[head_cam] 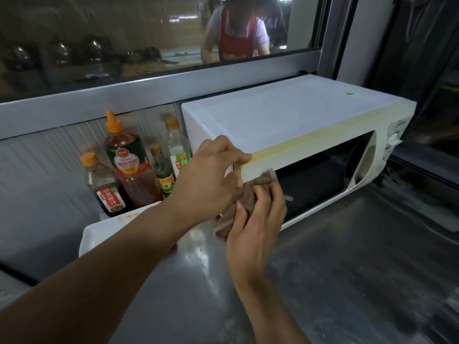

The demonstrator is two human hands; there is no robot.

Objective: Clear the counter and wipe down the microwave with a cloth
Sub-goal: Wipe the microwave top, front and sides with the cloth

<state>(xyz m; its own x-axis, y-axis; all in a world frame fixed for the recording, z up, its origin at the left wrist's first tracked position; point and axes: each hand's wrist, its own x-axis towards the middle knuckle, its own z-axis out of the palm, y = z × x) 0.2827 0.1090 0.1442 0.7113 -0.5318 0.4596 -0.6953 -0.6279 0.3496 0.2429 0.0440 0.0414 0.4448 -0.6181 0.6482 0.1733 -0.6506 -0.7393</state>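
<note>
Right hand [255, 219] gripping a bunched brown terry cloth [244, 199], fingers curled over it, pressing it against the front left edge of the white boxy microwave [285, 120] on the steel counter [347, 269]. Left hand [208, 175] curled over the microwave's top front corner, just above the cloth.

Left forearm stretched forward from the lower left, left hand [211, 175] raised with wrist bent, fingers curled and thumb tip laid forward at the upper front corner. Right forearm rising from the bottom centre, right hand [258, 217] just below and touching the left, back of the hand toward the camera. Fingers bunched and curled round a wad of cloth.
</note>
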